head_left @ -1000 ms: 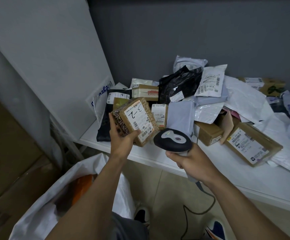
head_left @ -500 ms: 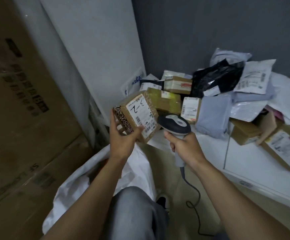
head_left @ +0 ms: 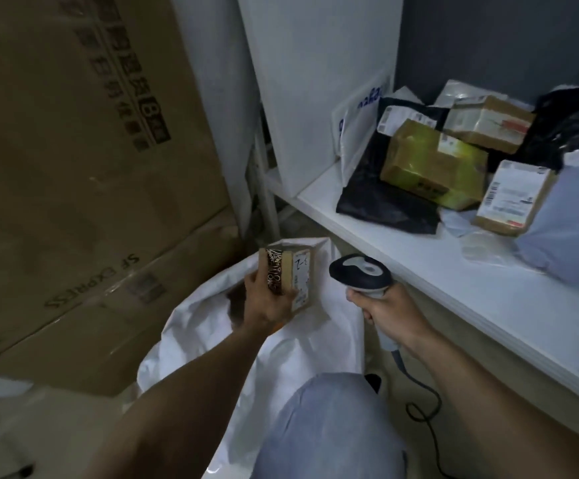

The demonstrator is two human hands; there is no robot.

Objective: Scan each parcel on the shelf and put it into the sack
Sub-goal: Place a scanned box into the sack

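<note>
My left hand [head_left: 267,302] grips a small brown cardboard parcel [head_left: 293,276] with a white label marked "3-2". It holds the parcel over the open mouth of the white sack [head_left: 212,326] on the floor. My right hand [head_left: 390,316] grips the handle of a black and grey barcode scanner [head_left: 360,273], just right of the parcel and below the shelf edge. On the white shelf [head_left: 453,281] lie more parcels: a yellow-taped box [head_left: 433,164], a black poly bag [head_left: 381,198], a labelled brown box [head_left: 514,198] and a taped box [head_left: 488,122].
Large brown cartons [head_left: 73,167] are stacked at the left, close to the sack. A white upright panel [head_left: 315,81] bounds the shelf on its left. The scanner cable [head_left: 426,413] trails down to the floor. My knee [head_left: 326,426] is beside the sack.
My view swung left and down. My left hand carried the parcel off the shelf area down to the sack's mouth. The scanner in my right hand dropped below the shelf edge.
</note>
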